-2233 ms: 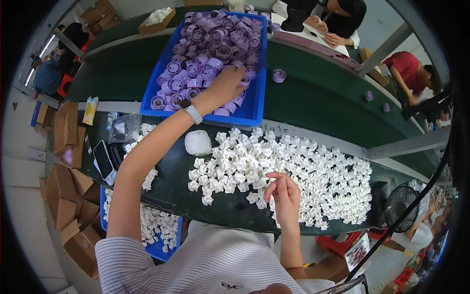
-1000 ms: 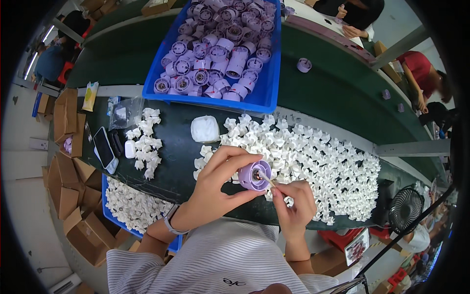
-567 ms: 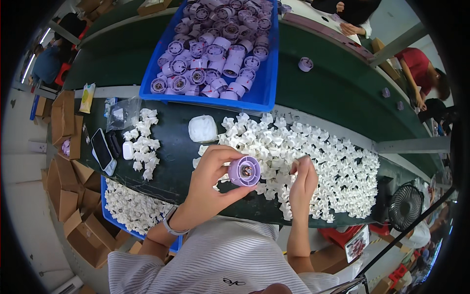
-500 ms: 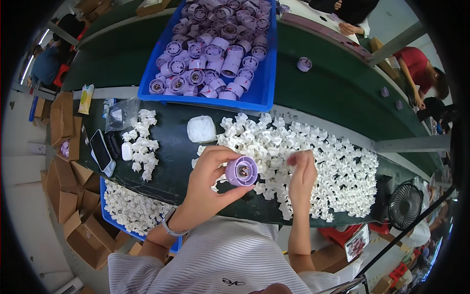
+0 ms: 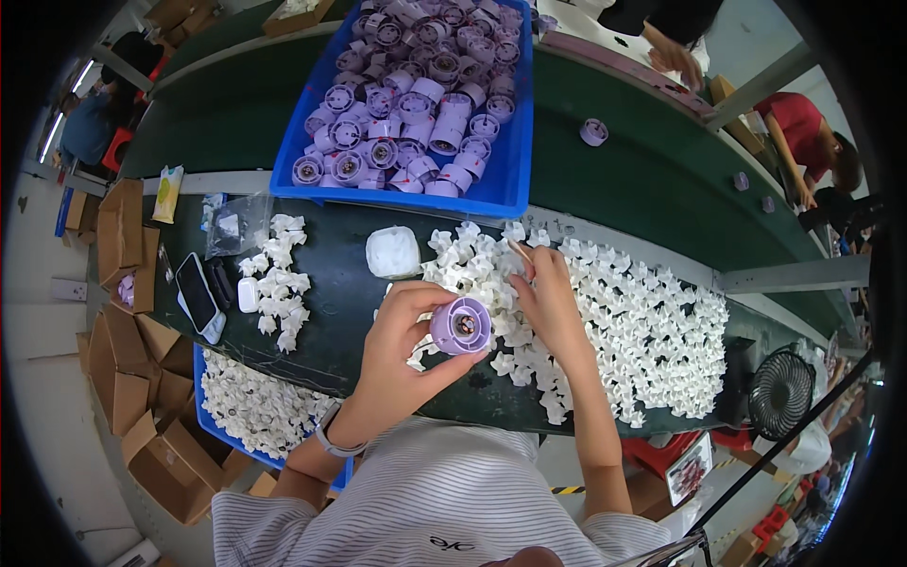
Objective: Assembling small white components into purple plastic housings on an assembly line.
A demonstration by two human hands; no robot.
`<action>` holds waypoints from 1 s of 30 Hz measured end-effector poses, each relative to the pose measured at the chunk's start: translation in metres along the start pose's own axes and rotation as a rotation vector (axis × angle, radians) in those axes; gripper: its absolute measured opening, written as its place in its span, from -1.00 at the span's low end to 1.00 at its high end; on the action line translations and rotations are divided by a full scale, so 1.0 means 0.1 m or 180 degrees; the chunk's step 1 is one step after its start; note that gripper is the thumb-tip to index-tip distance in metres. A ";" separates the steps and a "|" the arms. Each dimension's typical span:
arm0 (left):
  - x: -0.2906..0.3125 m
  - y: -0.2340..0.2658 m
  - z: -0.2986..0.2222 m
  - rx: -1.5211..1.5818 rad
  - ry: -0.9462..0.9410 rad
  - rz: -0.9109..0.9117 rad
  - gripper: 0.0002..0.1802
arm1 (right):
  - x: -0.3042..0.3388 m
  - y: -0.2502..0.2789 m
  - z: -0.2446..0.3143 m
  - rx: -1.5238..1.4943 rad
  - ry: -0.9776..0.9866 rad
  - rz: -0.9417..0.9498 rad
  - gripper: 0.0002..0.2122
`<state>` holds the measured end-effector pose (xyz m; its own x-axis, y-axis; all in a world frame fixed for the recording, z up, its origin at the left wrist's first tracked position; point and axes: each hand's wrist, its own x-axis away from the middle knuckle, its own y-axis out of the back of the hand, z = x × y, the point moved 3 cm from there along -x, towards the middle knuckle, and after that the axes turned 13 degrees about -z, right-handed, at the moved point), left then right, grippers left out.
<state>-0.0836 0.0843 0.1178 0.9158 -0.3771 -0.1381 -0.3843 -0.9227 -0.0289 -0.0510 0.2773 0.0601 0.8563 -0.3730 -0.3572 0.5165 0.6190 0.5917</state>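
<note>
2 grips, 2 different jobs at the moment. The left grip (image 5: 395, 342) is wrapped around a purple cup (image 5: 462, 326), fingers above and thumb below, with its open end tipped up toward the wearer. You can see metal bits inside, but no white piece. The right grip (image 5: 548, 285) is ahead and to the right of that, fingertips closed on what looks like a thin tan stick (image 5: 519, 249). It's out over a big spread of white petal-shaped pieces (image 5: 652, 340) on the tabletop (image 5: 331, 331). Can't tell if the stick touches any of them.

My read on the step: left steadies the cup while right works among the white pieces. Next move probably calls for a fine pinch on the right, since those pieces sit crowded together, plus a calm left so the opening stays facing up.

Container rundown: straight beyond the left grip is a large blue tray (image 5: 508, 170) heaped with more purple cups (image 5: 378, 123), lying at all angles, some lined up end to end. Left of that grip and nearer the wearer, a blue bin (image 5: 197, 383) is loaded with small white parts (image 5: 255, 402). Well apart to its left are open cardboard boxes (image 5: 115, 359); 1 has something purple in it, too small to make out.
</note>
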 end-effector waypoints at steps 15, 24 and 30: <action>-0.04 0.00 -0.04 -0.0314 -0.0091 0.0180 -0.41 | 0.22 0.19 0.29 -0.3353 -0.1858 -0.0186 -0.69; -0.06 -0.10 -0.04 -0.0500 -0.0390 0.0269 -0.41 | 0.40 0.16 0.42 -0.3640 -0.2055 -0.0417 -0.72; -0.06 -0.11 -0.05 -0.0489 -0.0406 0.0034 -0.48 | 0.39 0.21 0.49 -0.3320 -0.1761 -0.0412 -0.70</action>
<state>-0.0842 0.0965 0.1244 0.8858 -0.3829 -0.2623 -0.3628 -0.9237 0.1233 -0.0069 0.2419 0.0940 0.8138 -0.5637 0.1414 0.5689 0.7231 -0.3917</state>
